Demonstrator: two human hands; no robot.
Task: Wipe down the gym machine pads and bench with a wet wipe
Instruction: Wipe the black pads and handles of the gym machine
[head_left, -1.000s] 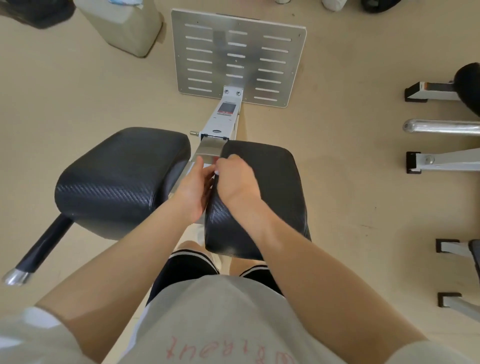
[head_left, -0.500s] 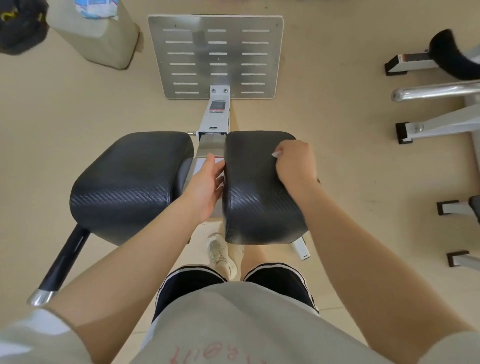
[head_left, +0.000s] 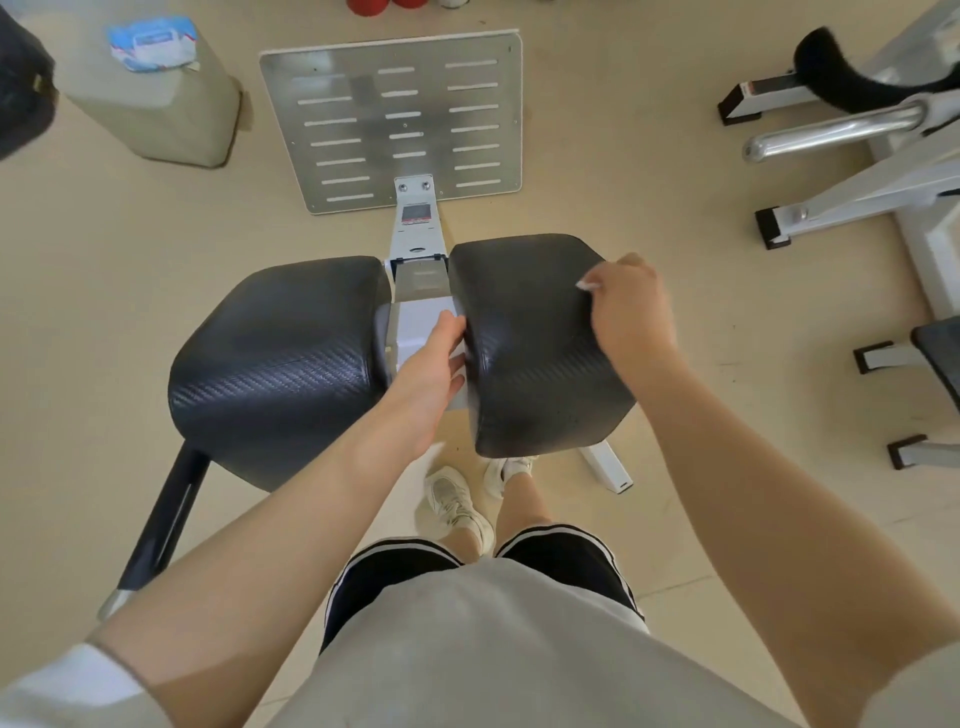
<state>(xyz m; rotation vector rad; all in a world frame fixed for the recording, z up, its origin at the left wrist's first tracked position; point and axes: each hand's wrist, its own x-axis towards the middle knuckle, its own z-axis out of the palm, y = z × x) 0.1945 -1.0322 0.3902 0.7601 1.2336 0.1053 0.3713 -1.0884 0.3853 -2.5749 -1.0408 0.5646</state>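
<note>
**Right hand shifted to pad's outer edge**

Since the earlier frame, right hand (head_left: 626, 306) crossed the right pad (head_left: 530, 353), black carbon-weave vinyl, rounded corners. Fingers curled; wipe hidden, grasp indeterminate. Left hand (head_left: 431, 371), fingers relaxed, rests on the white frame (head_left: 415, 325) between pads.

- Perforated metal footplate (head_left: 389, 119) lies flat on the beige floor (head_left: 104, 260).
- Beige block (head_left: 150, 114) stands upper left; a blue-and-white packet (head_left: 151, 42) rests on top of it.
- Chrome bar (head_left: 831, 132) and white frame feet (head_left: 774, 228) at right.
- Red objects (head_left: 384, 5) at top edge, cut off.
- White trainers (head_left: 457, 506) on the floor.
</note>
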